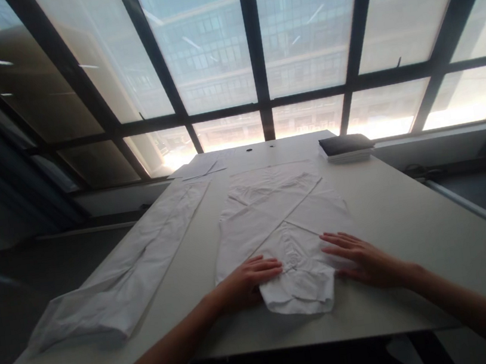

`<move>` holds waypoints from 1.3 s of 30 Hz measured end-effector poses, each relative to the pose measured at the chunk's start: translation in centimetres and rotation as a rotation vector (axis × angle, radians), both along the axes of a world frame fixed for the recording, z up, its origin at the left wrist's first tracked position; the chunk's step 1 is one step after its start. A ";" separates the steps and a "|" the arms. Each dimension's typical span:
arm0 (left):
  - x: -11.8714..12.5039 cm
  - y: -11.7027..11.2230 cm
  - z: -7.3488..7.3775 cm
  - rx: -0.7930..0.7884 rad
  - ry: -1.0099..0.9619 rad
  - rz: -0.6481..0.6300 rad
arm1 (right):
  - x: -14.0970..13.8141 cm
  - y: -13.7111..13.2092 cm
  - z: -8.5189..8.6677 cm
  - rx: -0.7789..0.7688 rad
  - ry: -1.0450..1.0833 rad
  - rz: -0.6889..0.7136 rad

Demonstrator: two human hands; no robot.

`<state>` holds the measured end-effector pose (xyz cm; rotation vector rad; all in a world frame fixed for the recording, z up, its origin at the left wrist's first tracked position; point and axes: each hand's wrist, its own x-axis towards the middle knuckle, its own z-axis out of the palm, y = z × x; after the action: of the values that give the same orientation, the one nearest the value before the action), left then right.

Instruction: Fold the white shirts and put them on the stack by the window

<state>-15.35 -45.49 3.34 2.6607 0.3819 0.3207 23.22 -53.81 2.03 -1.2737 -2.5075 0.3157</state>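
A white shirt [274, 213] lies flat on the pale table [410, 213], its sleeves folded across it. My left hand [245, 281] rests flat on the shirt's near left part, fingers stretched toward the middle. My right hand [362, 258] lies flat on the near right part, fingers spread and pointing left. Both palms press on the cloth and neither hand holds anything. The collar end of the shirt sits between my hands at the near edge.
A long folded white garment [133, 270] lies along the table's left side. A stack of dark and white books [347, 147] sits at the far right, loose paper sheets [198, 169] at the far left. Large windows stand behind the table.
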 end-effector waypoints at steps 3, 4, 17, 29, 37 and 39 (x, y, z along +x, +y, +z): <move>0.3 0.1 0.0 -0.069 -0.068 0.014 | -1.2 -0.5 1.0 -0.059 0.024 0.154; 0.4 0.1 0.1 -0.099 -0.082 0.029 | -1.6 -0.5 1.2 -0.057 0.046 0.157; 1.4 0.8 -0.5 -0.316 -0.205 0.637 | -5.8 1.9 -1.1 -0.038 0.267 -0.410; 0.5 0.6 0.2 -0.021 -0.071 0.708 | -6.3 1.1 0.2 0.086 0.055 -0.627; 7.6 1.8 -0.2 0.212 -0.014 0.307 | -13.8 4.8 1.6 0.202 0.107 -0.411; 8.8 2.4 -2.1 0.252 0.049 0.248 | -15.0 5.8 0.5 0.155 0.077 -0.402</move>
<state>-6.58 -43.11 1.28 2.8737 0.7346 0.4028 8.26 -47.99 2.53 -1.6209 -2.1013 0.0722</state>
